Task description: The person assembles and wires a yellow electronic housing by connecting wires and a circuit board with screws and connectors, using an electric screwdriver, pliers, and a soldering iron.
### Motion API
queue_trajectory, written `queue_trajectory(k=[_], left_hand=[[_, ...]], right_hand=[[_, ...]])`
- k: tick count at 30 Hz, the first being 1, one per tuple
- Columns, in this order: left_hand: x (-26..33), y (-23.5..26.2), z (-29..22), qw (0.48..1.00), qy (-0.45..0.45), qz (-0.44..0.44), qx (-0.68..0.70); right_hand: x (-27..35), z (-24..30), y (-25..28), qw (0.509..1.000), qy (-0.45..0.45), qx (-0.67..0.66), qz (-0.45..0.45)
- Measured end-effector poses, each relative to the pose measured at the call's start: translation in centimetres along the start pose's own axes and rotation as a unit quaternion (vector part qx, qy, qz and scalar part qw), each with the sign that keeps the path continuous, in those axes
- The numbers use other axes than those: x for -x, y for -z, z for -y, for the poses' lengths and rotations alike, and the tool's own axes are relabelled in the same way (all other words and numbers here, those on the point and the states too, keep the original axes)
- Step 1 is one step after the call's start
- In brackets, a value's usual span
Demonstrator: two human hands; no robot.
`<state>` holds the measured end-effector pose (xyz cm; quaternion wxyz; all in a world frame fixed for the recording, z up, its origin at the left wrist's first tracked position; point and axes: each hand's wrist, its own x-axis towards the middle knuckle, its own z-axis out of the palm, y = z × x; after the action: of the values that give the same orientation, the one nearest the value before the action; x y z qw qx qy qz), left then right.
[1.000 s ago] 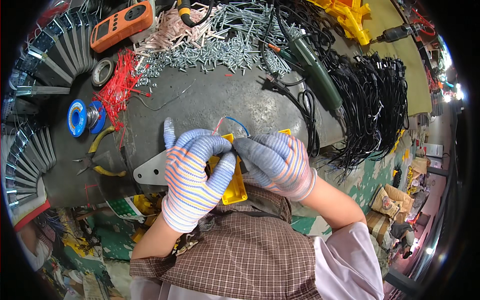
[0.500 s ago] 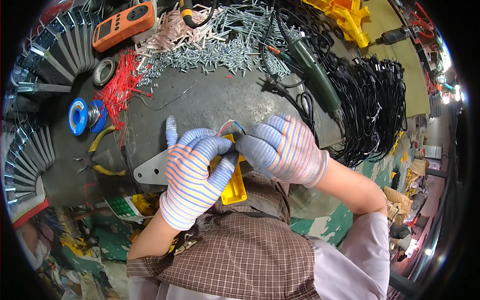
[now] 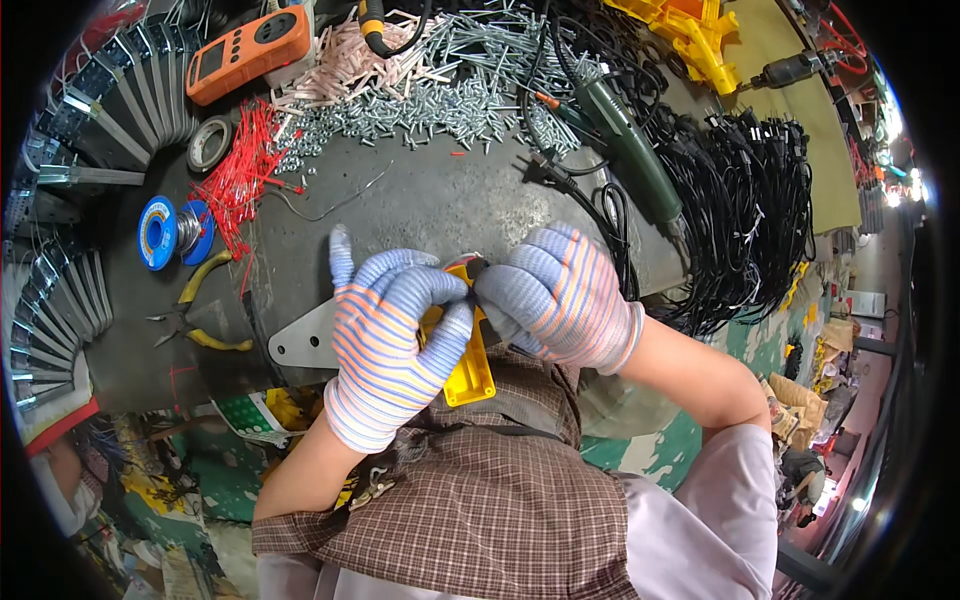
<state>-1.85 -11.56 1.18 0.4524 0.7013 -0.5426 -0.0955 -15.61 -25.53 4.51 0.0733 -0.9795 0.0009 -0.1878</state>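
Observation:
A narrow yellow plastic housing (image 3: 468, 381) with a hollow inside and screw holes at its near corners lies under my hands, its near end past the table's front edge. My left hand (image 3: 392, 335), in a striped knit glove, pinches thumb and forefinger over it, the other fingers curled and the little finger raised. Against those fingertips, my gloved right hand (image 3: 562, 300) is closed, fingers bent inward. A small dark piece (image 3: 476, 267) shows between the two hands at the housing's far end. What each pinch holds is hidden by the gloves.
Screws (image 3: 400, 112), red cable ties (image 3: 235, 185) and black corded plugs (image 3: 755, 215) pile around the worktop. A green power tool (image 3: 630, 150) lies right. Yellow-handled cutters (image 3: 192, 312), a blue solder spool (image 3: 156, 233) and an orange meter (image 3: 248, 53) are left. A metal plate (image 3: 305, 338) sits beside my left hand.
The red and blue wires that looped above my fingertips are now mostly out of sight. A dark piece shows there instead. My right hand has shifted slightly; both hands stay together.

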Motion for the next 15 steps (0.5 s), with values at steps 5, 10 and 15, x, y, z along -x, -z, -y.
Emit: queue_trajectory(k=[5, 10, 15], left_hand=[[0.2, -0.6, 0.1, 0.979, -0.141, -0.055, -0.138], [0.3, -0.9, 0.2, 0.982, -0.123, -0.068, -0.123], [0.2, -1.0, 0.2, 0.983, -0.128, -0.041, -0.128]], right_hand=[[0.0, 0.2, 0.3, 0.976, -0.128, -0.148, 0.096], [5.0, 1.3, 2.5, 0.98, -0.168, -0.099, 0.03], [10.3, 3.8, 0.1, 0.991, -0.13, 0.017, 0.018]])
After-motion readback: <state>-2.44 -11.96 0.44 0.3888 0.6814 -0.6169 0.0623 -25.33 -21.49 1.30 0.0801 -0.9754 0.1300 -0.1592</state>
